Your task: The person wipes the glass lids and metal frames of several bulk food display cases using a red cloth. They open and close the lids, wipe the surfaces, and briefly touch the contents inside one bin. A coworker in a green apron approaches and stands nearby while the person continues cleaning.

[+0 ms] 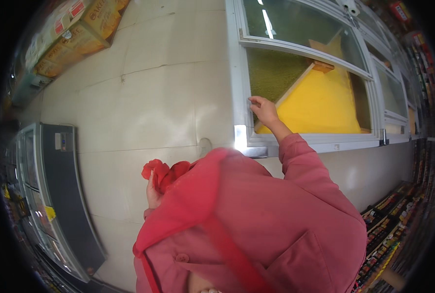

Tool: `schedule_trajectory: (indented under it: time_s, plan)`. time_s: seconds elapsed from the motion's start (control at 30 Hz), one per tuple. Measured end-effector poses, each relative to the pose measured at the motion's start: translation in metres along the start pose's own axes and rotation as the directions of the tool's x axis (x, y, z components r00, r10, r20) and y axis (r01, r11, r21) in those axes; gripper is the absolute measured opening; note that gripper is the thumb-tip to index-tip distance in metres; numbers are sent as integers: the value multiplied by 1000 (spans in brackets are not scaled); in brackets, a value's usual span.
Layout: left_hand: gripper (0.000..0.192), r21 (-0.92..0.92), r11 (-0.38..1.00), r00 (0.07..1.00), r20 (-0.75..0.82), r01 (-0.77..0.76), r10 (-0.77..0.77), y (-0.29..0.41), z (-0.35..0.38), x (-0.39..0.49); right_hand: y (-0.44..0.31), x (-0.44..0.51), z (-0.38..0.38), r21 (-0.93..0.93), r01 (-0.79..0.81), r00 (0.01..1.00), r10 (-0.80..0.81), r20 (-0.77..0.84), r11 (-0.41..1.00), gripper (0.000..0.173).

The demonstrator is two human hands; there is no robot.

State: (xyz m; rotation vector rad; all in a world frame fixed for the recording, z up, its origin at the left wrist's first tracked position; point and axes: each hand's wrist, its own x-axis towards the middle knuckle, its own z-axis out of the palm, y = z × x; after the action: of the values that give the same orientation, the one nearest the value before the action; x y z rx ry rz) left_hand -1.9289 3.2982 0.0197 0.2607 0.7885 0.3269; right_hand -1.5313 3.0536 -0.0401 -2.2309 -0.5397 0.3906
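My right hand [264,110] reaches over a white-framed bin [241,80], fingers slightly bent and nothing visible in them. Its fingertips are at the inner left edge of the frame; whether they press on it I cannot tell. Beneath and beside the hand lies a bright yellow grain-like fill [320,102], with a green grain-like fill [274,71] to its left. A slanting wooden divider [294,84] runs between the two. Crumpled red cloth-like material [162,174] is in my left hand [153,194], partly hidden by my red apron [188,197].
A sliding glass pane [301,25] covers the bin's far part. More framed bins [395,91] continue to the right. Stacked cartons [82,40] stand far left, a grey glass-fronted cabinet [65,183] nearer. Shelves of small packaged goods [393,219] are at lower right. My shoe [204,144] is on the tiled floor [148,102].
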Motion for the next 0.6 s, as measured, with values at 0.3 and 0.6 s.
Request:
schedule_trajectory:
  time_s: [0.3, 0.6]
  plan:
    - [41, 160, 979, 976, -200, 122, -89, 71, 54, 61, -8, 6, 16, -138, -57, 998, 53, -32, 989, 15]
    - [37, 397, 838, 917, -23, 374, -398, 117, 115, 182, -33, 31, 14, -238, -246, 969, 230, -92, 940, 13]
